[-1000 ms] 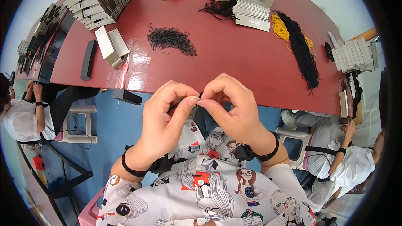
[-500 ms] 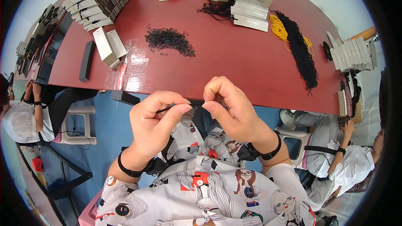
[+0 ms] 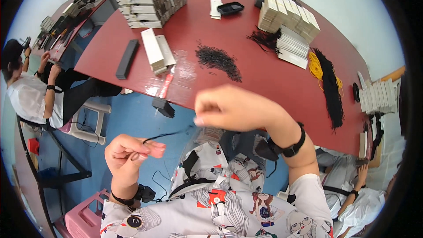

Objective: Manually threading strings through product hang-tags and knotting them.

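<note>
My left hand (image 3: 131, 150) is low over the blue floor, its thumb and fingers pinched on a thin black cord (image 3: 162, 135). The cord stretches rightward and up, fading into blur near the fingertips of my right hand (image 3: 222, 108). Higher up by the table's front edge, that right hand is bent at the wrist with its fingers curled down. Motion smears its fingertips, so whether they grip the cord's end is not visible. On the red table (image 3: 269, 88) beyond lies a heap of small black pins (image 3: 218, 63), shaped like safety pins.
Stacks of white tags (image 3: 141, 11) stand at the far left, more tag bundles (image 3: 288, 13) at the far right. A black bar (image 3: 127, 59), white boxes (image 3: 154, 50), a black tray (image 3: 231, 8), yellow cords (image 3: 315, 65) and black cords (image 3: 330, 88) lie around. Co-workers sit on both sides.
My hands were close together, pinching; now they are apart, the left lower and leftward with the cord, the right turned over. The view has shifted, so the table appears farther right.
</note>
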`<state>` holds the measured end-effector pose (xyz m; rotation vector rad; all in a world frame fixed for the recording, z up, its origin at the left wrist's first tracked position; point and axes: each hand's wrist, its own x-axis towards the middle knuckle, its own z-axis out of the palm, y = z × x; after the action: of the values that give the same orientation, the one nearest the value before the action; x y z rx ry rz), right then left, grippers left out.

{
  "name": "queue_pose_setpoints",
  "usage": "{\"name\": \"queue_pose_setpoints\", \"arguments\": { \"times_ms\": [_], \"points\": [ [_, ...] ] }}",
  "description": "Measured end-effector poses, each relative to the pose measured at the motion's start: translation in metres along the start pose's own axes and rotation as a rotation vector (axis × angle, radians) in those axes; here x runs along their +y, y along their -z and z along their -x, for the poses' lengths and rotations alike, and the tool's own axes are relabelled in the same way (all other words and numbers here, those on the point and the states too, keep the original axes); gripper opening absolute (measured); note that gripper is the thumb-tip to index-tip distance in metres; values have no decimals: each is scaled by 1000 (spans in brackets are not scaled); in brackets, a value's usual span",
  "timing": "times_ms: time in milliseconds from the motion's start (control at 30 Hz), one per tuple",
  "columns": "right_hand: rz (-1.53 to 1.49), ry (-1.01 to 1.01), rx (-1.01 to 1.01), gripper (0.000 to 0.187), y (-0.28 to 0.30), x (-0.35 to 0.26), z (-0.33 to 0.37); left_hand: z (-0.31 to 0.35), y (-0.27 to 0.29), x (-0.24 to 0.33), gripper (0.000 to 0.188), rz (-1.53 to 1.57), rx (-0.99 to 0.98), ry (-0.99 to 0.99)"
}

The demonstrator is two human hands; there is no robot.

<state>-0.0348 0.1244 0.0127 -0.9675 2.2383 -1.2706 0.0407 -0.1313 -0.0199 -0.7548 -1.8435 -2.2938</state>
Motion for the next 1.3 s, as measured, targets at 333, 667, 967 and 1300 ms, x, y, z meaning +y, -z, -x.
{"name": "queue_pose_setpoints", "arguments": {
  "times_ms": [333, 667, 967, 1300],
  "points": [
    [831, -366, 490, 48, 4, 6, -178, 24, 42, 2, 7, -357, 424, 116],
    [227, 68, 652, 20, -9, 7, -126, 29, 48, -31, 8, 143, 304, 211],
    [110, -74, 448, 13, -121, 36, -25, 26, 35, -48, 5, -203, 373, 316],
    [252, -55, 595, 11, -131, 48, -21, 15, 27, -52, 10, -581, 266, 289]
  ]
}}
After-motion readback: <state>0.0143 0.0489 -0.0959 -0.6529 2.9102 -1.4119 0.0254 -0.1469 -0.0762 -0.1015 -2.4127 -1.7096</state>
